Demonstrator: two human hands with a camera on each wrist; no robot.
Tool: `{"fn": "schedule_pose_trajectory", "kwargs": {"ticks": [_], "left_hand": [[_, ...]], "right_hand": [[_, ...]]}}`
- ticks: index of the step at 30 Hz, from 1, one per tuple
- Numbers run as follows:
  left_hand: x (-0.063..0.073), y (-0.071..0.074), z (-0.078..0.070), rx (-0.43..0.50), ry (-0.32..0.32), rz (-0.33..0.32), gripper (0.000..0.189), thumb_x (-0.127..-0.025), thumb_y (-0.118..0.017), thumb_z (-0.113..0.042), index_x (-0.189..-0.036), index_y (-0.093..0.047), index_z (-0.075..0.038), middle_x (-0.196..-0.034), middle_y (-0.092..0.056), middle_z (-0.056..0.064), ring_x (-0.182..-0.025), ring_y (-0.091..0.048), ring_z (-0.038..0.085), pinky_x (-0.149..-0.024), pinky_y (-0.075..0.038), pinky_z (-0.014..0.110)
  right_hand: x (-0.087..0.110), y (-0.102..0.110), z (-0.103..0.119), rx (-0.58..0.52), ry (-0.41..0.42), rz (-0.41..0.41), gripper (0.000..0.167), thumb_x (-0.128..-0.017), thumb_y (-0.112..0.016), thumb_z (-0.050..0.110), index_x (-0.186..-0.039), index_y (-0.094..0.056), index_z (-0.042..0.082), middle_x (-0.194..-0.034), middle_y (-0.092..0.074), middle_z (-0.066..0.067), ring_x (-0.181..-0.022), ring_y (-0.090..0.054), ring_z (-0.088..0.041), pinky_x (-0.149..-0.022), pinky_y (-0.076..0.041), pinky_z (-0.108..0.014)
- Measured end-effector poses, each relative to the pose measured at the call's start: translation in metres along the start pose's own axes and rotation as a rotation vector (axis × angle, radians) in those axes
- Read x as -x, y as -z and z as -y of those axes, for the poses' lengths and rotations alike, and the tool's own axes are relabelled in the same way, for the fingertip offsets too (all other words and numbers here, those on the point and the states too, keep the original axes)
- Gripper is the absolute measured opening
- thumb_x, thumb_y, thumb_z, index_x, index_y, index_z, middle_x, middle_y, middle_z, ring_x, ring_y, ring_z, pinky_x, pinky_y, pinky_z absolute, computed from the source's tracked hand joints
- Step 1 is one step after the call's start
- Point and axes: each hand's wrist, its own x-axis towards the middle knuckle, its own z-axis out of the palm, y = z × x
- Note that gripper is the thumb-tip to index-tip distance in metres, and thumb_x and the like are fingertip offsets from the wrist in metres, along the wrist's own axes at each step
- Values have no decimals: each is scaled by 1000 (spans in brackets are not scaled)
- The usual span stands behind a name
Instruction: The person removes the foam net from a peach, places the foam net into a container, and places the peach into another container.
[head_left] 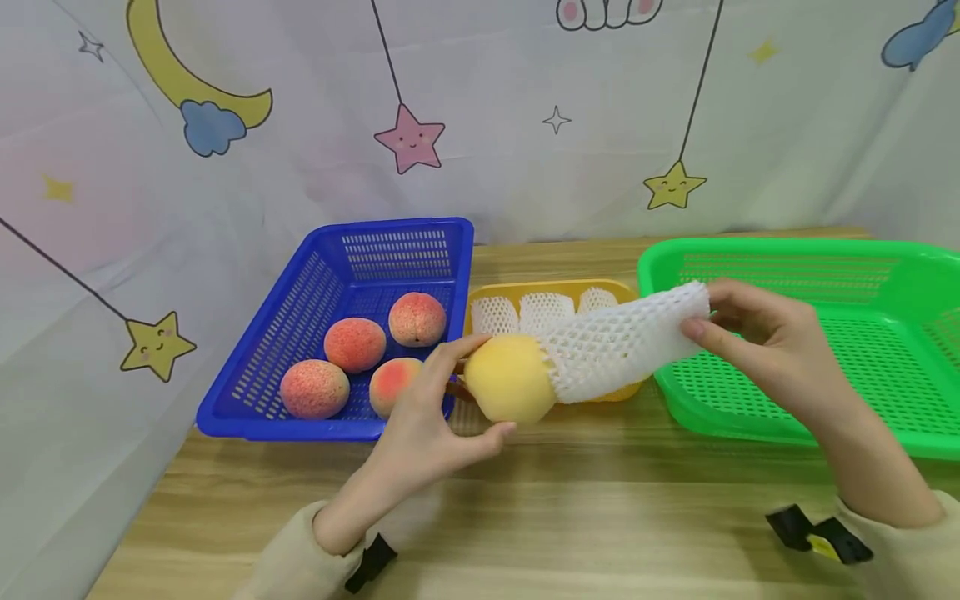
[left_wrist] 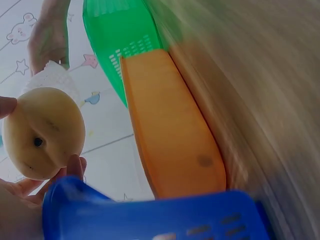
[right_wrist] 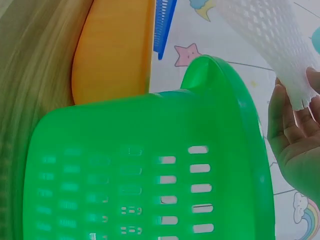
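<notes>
A yellow peach (head_left: 510,379) is held up over the table by my left hand (head_left: 423,425), thumb beneath and fingers on its far side. In the left wrist view the stem hollow of the peach (left_wrist: 44,132) faces the camera. One end of a white foam net sleeve (head_left: 622,342) reaches over the right side of the peach. My right hand (head_left: 780,350) pinches the sleeve's other end between thumb and fingers. In the right wrist view the netting (right_wrist: 270,45) stretches away from the right hand (right_wrist: 300,135).
A blue basket (head_left: 300,429) with several reddish peaches (head_left: 356,344) stands at the left. Behind the hands, a yellow-orange basket (head_left: 480,292) holds several white foam sleeves (head_left: 546,312). At the right is a green basket (head_left: 750,250). A patterned curtain (head_left: 510,192) hangs behind the wooden table (head_left: 570,517).
</notes>
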Motion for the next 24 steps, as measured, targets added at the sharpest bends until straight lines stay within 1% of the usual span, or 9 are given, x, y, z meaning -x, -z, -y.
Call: {"fn": "schedule_pose_trajectory", "kwargs": {"ticks": [3, 4, 6, 10, 13, 14, 18, 21, 24], "left_hand": [[3, 11, 3, -18, 10, -20, 79, -68, -84, -21, -137, -45, -17, -124, -58, 1, -103, -56, 13, -76, -56, 28], [4, 15, 4, -22, 17, -29, 80, -68, -84, -20, -137, -45, -17, -124, -58, 1, -102, -57, 13, -76, -56, 29], [6, 22, 5, -35, 37, -44, 81, -67, -85, -19, -138, -45, -19, -124, -57, 1, -101, -58, 13, -75, -57, 31], [10, 35, 7, -88, 81, -85, 83, -67, -86, -16, -139, -45, -19, -124, -58, 3, -102, -58, 15, -76, -57, 34], [13, 44, 11, -129, 81, -115, 82, -68, -85, -14, -139, -45, -16, -124, -58, 4, -103, -58, 15, -76, -55, 29], [14, 47, 12, -137, 80, -124, 82, -68, -85, -14, -139, -45, -16, -124, -59, 4, -103, -58, 15, -75, -54, 27], [16, 59, 16, -183, 100, -134, 82, -68, -85, -12, -139, -45, -14, -124, -57, 4, -98, -59, 13, -74, -52, 23], [17, 69, 19, -230, 142, -128, 80, -69, -85, -14, -139, -44, -15, -120, -57, 6, -91, -59, 16, -67, -51, 23], [18, 78, 21, -274, 187, -121, 79, -70, -84, -15, -139, -44, -15, -116, -58, 9, -85, -61, 21, -63, -50, 20]], "right_hand": [[-3, -2, 1, -5, 29, -17, 25, -81, -59, -19, -103, -63, -10, -99, -69, -3, -88, -64, -12, -80, -52, -14], [-4, -3, 1, 17, 36, -26, 24, -80, -60, -19, -103, -63, -9, -98, -69, -3, -87, -63, -12, -81, -52, -14], [-6, -6, 3, 100, 33, -52, 23, -81, -62, -16, -102, -64, -7, -97, -69, -1, -87, -62, -11, -82, -50, -13], [-11, -15, 7, 330, 21, -106, 21, -81, -66, -10, -100, -65, -1, -95, -67, 8, -86, -61, -6, -81, -48, -11], [-15, -25, 7, 447, 43, -146, 20, -81, -69, -7, -99, -64, 1, -93, -64, 17, -85, -60, 1, -79, -47, -10], [-17, -28, 6, 473, 60, -157, 20, -80, -69, -7, -98, -64, 1, -93, -63, 19, -85, -59, 2, -79, -46, -10], [-23, -42, 0, 557, 135, -173, 20, -77, -71, -7, -94, -62, -1, -90, -62, 10, -83, -54, 6, -78, -45, -10], [-26, -52, -5, 583, 179, -166, 21, -75, -71, -8, -92, -61, -2, -88, -63, -5, -84, -54, -2, -78, -44, -9], [-28, -62, -10, 642, 208, -152, 21, -75, -71, -6, -92, -60, 0, -90, -63, -8, -86, -55, -13, -77, -42, -12]]}}
